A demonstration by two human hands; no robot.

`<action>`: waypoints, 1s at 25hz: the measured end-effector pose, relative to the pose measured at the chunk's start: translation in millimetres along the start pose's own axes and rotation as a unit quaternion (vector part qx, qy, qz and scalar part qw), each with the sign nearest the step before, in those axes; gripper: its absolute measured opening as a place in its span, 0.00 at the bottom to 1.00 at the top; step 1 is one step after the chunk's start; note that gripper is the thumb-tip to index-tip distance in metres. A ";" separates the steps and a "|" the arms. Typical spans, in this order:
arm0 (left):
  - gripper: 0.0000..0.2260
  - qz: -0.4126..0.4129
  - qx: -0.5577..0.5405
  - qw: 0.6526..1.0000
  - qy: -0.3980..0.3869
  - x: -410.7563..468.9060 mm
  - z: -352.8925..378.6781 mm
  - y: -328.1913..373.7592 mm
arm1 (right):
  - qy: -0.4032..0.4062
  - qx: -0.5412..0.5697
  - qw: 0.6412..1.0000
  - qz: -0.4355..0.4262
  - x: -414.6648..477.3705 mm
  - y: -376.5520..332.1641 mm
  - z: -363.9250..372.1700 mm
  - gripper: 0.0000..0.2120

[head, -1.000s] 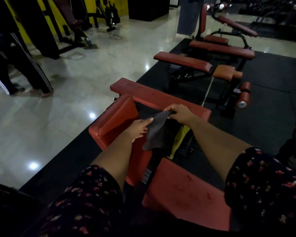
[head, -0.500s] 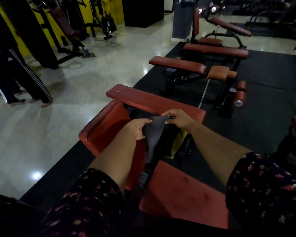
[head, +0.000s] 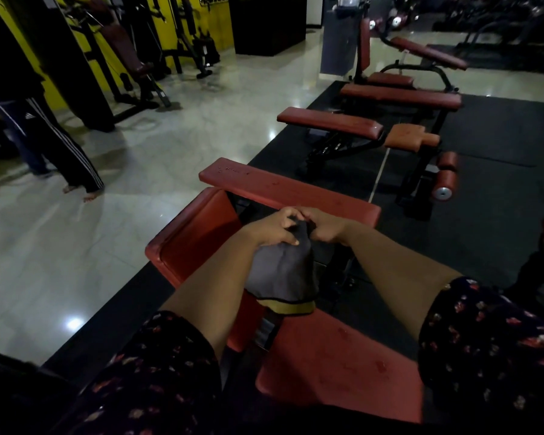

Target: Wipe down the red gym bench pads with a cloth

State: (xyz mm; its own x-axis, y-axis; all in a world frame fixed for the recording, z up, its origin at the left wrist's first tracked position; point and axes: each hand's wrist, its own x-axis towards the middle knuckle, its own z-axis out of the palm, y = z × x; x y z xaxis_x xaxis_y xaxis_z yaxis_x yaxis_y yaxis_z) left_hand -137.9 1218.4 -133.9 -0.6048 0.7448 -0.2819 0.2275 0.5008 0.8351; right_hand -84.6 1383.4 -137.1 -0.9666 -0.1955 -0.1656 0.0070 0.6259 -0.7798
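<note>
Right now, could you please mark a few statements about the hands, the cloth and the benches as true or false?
1. The left hand and the right hand both grip the grey cloth. True.
2. The cloth lies spread flat on a pad. False: it hangs from the hands, its yellow hem near the far edge of the nearest pad.
3. A person in striped trousers stands on the pale floor to the left. True.
4. The bench pads are blue. False: they are red.
</note>
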 end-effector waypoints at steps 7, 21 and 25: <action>0.19 -0.040 -0.135 0.988 0.069 -16.5 -17.3 -20.5 | -0.103 -0.187 0.973 0.090 13.3 -11.0 -22.5 0.13; 0.14 -0.167 0.129 0.967 0.147 -29.2 -2.4 -105.1 | 0.151 -0.130 0.975 0.099 3.2 -34.6 -87.3 0.12; 0.10 -0.192 -0.132 0.959 0.163 -21.9 -1.9 -82.4 | 0.213 -0.150 0.947 0.190 1.7 -9.5 -82.6 0.17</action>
State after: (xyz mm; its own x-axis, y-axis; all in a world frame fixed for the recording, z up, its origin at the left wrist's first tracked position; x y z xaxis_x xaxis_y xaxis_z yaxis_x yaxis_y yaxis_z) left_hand -144.8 1159.9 -195.6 -0.8216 0.3289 -0.4656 -0.2346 0.5493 0.8020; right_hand -107.5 1439.4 -80.1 -0.9252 0.3685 -0.0908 0.3630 0.7891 -0.4956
